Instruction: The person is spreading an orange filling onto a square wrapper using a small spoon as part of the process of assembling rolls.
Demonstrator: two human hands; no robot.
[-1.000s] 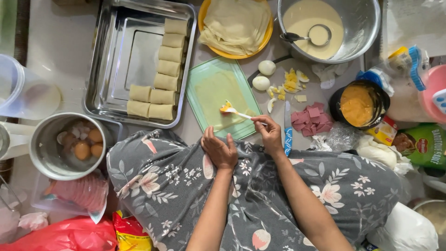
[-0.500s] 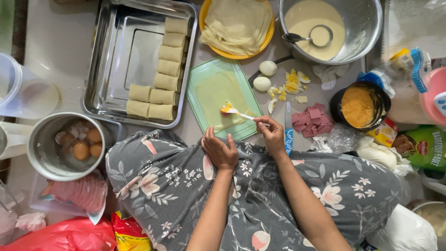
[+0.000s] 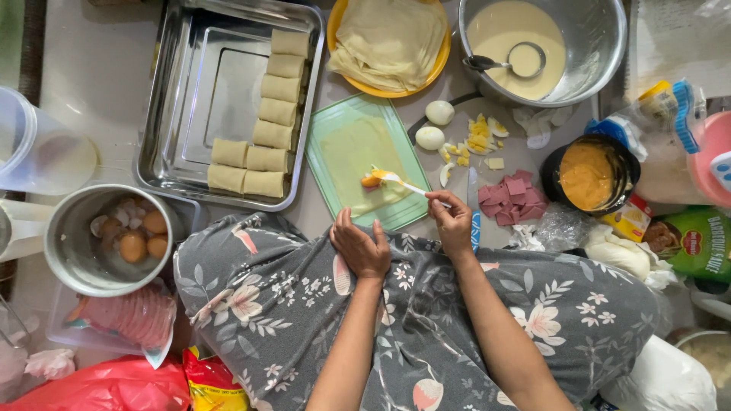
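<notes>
Centre frame, I see my right hand (image 3: pixel 452 222) pinching a white plastic spoon (image 3: pixel 402 183) whose tip carries an orange dab of sauce onto the pale thin wrapper (image 3: pixel 358 152) spread on the green rectangular plastic board (image 3: pixel 326 129). My left hand (image 3: pixel 361 247) rests loosely curled, holding nothing, on the grey floral fabric (image 3: pixel 251 297) just below. Upper left, 8 rolled wrappers (image 3: pixel 266 137) sit in the steel tray (image 3: pixel 190 91).

a cutting board (image 3: pixel 369 164) is placed at the centre of the frame, with a wrapper sheet (image 3: pixel 354 148) laid on it and a spoon (image 3: pixel 396 180) rested on the sheet. a metal tray (image 3: pixel 190 99) holding rolls (image 3: pixel 266 129) is set to its left, a plate (image 3: pixel 388 46) of wrappers above it, and a batter bowl (image 3: pixel 548 46) at the upper right. boiled eggs (image 3: pixel 434 125) and ham pieces (image 3: pixel 510 198) are found right of the board. a pot of eggs (image 3: pixel 106 236) is located at the lower left.
</notes>
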